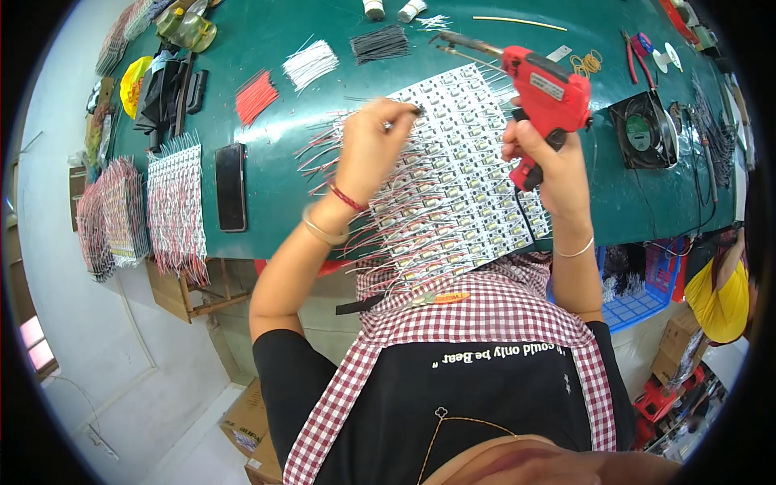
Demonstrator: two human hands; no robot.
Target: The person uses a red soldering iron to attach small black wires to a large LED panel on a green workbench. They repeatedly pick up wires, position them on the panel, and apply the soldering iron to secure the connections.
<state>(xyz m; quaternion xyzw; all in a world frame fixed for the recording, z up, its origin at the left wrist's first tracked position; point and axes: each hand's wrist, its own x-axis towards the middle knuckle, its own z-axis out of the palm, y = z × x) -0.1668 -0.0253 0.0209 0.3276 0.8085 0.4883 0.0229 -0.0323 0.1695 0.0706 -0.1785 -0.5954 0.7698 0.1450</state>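
A sheet of small white circuit boards (453,174) lies at the table's front edge, with red and white wires sticking out to its left. Over its upper left part, my left hand (376,133) pinches something thin and dark, which looks like a black wire (418,111); the fingers partly hide it. My right hand (541,153) grips a red soldering gun (543,89) by its handle, above the sheet's right side. The gun's metal tip points to the upper left, beyond the sheet's far edge and apart from the boards.
Bundles of red wires (256,98), white wires (310,65) and black wires (380,44) lie on the green table (267,174). A phone (230,187) and wired board stacks (175,202) sit left. At right are a fan (643,129), pliers (631,61) and a solder spool (667,57).
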